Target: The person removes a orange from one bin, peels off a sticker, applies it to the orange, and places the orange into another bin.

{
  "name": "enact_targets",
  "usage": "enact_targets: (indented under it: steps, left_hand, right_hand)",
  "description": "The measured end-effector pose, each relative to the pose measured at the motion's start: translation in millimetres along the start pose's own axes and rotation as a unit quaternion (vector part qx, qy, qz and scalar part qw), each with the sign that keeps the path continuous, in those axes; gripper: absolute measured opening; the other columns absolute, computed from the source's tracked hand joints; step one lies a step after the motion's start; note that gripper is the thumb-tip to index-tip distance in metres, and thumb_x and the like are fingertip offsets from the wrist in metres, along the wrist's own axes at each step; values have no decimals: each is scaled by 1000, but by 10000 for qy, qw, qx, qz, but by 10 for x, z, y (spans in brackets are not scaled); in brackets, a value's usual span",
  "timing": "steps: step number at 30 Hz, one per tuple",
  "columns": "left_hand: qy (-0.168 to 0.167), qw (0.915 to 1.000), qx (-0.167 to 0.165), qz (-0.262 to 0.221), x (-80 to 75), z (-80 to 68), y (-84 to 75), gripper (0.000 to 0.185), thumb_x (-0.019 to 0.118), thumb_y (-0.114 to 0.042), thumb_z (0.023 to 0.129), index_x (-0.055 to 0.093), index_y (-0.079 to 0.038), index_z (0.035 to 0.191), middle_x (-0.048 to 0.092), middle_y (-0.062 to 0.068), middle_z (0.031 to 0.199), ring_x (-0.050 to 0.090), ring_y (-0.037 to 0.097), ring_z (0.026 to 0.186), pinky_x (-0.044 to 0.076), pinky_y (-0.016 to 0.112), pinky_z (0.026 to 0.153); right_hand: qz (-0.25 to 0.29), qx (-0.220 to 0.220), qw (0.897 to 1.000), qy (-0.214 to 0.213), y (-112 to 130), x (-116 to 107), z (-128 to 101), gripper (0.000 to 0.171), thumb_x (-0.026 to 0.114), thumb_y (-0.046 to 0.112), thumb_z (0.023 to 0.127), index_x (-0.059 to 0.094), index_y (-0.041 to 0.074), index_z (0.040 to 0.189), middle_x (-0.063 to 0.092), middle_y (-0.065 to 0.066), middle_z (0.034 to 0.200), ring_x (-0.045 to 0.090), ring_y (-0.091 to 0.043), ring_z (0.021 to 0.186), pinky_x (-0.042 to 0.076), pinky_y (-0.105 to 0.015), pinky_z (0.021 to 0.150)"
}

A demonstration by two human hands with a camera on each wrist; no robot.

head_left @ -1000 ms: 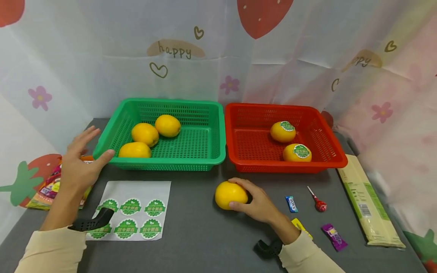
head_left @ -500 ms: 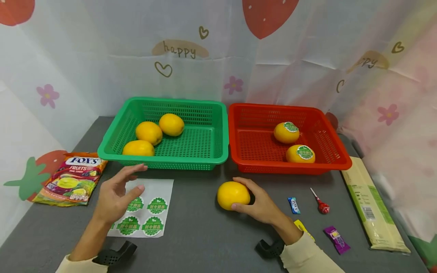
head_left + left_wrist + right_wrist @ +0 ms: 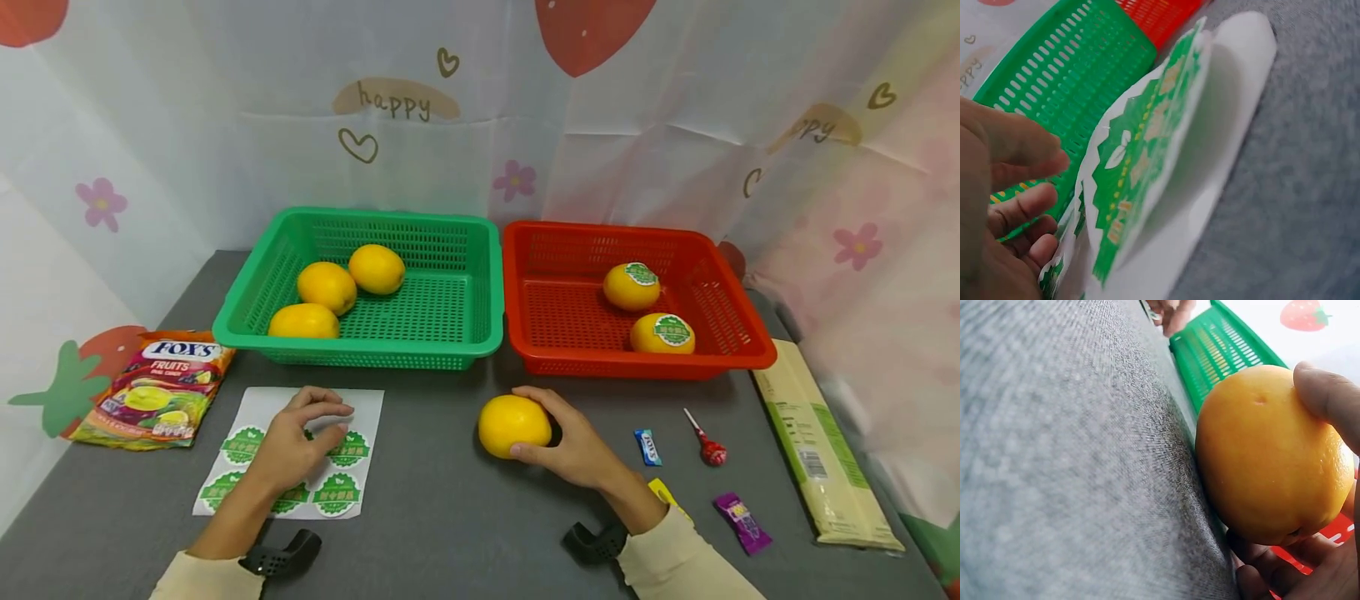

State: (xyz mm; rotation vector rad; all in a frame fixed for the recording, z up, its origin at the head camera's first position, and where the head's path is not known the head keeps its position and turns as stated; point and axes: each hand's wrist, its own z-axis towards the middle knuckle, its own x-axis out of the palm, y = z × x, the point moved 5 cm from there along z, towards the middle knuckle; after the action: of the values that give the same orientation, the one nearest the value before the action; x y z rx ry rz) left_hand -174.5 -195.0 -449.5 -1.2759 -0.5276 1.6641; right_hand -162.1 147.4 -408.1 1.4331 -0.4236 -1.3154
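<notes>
My right hand holds a yellow-skinned orange on the grey table, its thumb at the near side and its fingers round the far side. The right wrist view shows the orange up close, with the thumb on its skin. Over a white sheet of round green stickers hovers my left hand, its fingers loosely bent and the thumb apart from them. In the left wrist view a green sticker lies just beside the fingers, and nothing shows between thumb and forefinger. Part of the sheet is hidden under this hand.
Behind the sheet stands a green basket with three oranges. A red basket beside it holds two stickered oranges. A candy bag lies at left. A lollipop, small wrapped sweets and a long flat packet lie at right.
My left hand has come from beside the green basket, rightward and nearer, to above the sticker sheet, uncovering the candy bag. My right hand and its orange have stayed in place.
</notes>
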Motion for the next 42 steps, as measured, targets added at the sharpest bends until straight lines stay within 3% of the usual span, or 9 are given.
enact_targets:
  steps: [5,8,16,22,24,27,33,37,42]
  left_hand:
    - [219,9974,-237,644,57,10,22,10,70,4,81,73,-5,82,53,9,102,48,27,99,39,45,84]
    - [242,9966,-208,756,67,15,12,13,69,5,80,71,-7,77,52,10,100,48,29,98,38,48,83]
    - [134,9957,-126,905,55,30,-2,18,67,7,85,64,-10,81,58,5,96,50,28,101,38,46,86]
    - [-41,9960,-363,810,49,24,8,10,64,1,90,65,-8,87,61,8,102,53,25,100,41,39,84]
    - [-115,9971,-257,712,38,20,0,10,65,2,90,65,-8,87,63,6,100,54,23,100,41,34,84]
    - [-310,9976,167,598,-9,25,-45,14,66,7,87,66,-7,86,63,3,98,53,21,100,38,25,87]
    - [-840,9893,1091,475,-151,47,-333,24,67,16,79,67,-7,86,62,0,91,49,19,94,35,20,85]
    - [-921,9889,1126,293,-158,98,-620,23,67,18,79,68,-4,86,63,3,84,48,17,88,37,20,78]
    - [-549,9949,843,-116,-31,261,-954,15,66,11,85,70,-4,88,64,4,85,49,18,89,39,22,78]
  right_hand:
    - [-14,20,10000,18,4,-9,0,62,77,4,80,48,-1,136,53,-11,129,51,-24,103,42,-45,89]
    - [-9,8,10000,47,9,-9,3,62,77,3,81,48,-1,136,53,-12,129,51,-25,102,42,-45,89]
    - [-8,4,9999,114,1,-10,14,63,77,5,81,47,-1,137,52,-11,128,51,-24,103,41,-46,89]
    - [12,31,9999,128,7,-8,11,63,77,5,81,48,-1,137,52,-11,129,51,-25,103,41,-48,90]
    - [29,58,9999,142,14,-1,9,63,77,5,81,48,0,137,52,-12,129,51,-26,103,41,-49,90]
    - [25,98,9998,160,23,13,12,63,77,5,81,47,0,137,51,-14,131,50,-26,104,40,-49,91]
    - [-116,254,9995,154,1,41,10,70,79,9,80,44,-1,140,47,-21,139,49,-29,112,36,-54,97]
    - [-232,330,9992,61,-189,57,10,72,81,16,79,46,1,140,49,-17,138,51,-26,110,38,-53,96]
    - [-264,258,9993,13,-42,9,-5,69,82,13,78,48,1,137,52,-16,133,52,-25,108,39,-52,95]
